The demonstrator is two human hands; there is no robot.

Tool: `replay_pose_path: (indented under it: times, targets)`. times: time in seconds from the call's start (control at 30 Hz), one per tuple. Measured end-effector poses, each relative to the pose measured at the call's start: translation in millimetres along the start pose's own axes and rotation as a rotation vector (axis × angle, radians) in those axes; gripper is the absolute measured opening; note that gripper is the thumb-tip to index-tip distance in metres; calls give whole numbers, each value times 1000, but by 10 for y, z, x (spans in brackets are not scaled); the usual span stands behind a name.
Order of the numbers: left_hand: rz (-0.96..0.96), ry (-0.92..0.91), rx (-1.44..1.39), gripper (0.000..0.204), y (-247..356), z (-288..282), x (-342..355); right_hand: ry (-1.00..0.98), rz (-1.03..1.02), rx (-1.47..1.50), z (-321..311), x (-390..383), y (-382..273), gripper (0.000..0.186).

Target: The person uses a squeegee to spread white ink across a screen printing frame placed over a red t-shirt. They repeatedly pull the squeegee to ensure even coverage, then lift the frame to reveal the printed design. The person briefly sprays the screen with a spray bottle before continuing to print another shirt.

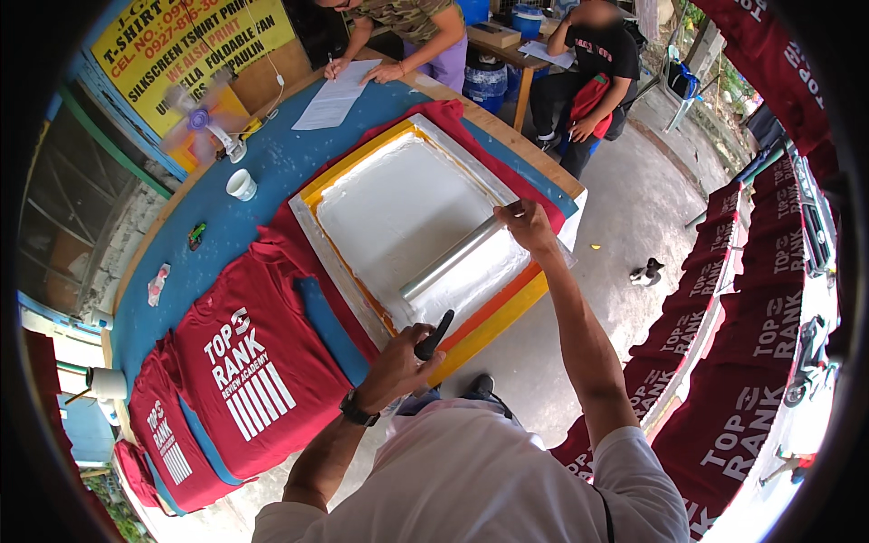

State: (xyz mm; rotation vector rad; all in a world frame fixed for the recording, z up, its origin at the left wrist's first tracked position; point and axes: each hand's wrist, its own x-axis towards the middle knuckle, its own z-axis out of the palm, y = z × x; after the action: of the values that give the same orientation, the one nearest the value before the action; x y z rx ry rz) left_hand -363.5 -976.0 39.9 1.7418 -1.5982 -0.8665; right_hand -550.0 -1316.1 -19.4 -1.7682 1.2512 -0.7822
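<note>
A wooden-framed silkscreen [337,185] lies over a dark red shirt [441,110] on the blue table. White ink smears its mesh, and yellow and orange tape lines the frame. Across the near half of the screen slants a long silvery squeegee [453,261]. My right hand [528,226] is closed around its far right end. Below the screen's near left corner, my left hand [398,364] is closed on a black-handled tool [434,335]; the tool's other end is hidden. A dark watch is on my left wrist.
Printed red shirts [237,348] lie on the blue table [195,271] at left, near a white cup [241,185] and a small fan [201,118]. One person [412,36] writes at the far edge; another [597,72] sits beyond. Red shirts [756,335] hang at right; a cat [645,271] is on the floor.
</note>
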Motion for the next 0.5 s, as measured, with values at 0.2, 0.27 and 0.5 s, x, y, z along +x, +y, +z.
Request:
replay_pose_path:
  times: [0.2, 0.27, 0.5]
  targets:
    - [-41, -43, -28, 39, -21, 86, 64, 8, 9, 60, -38, -112, -57, 45]
    - [-1, 2, -36, 37, -54, 101, 19, 25, 21, 52, -64, -167, -43, 45]
    - [-55, 8, -89, 33, -86, -52, -323, 115, -72, 23, -169, -512, 271, 37]
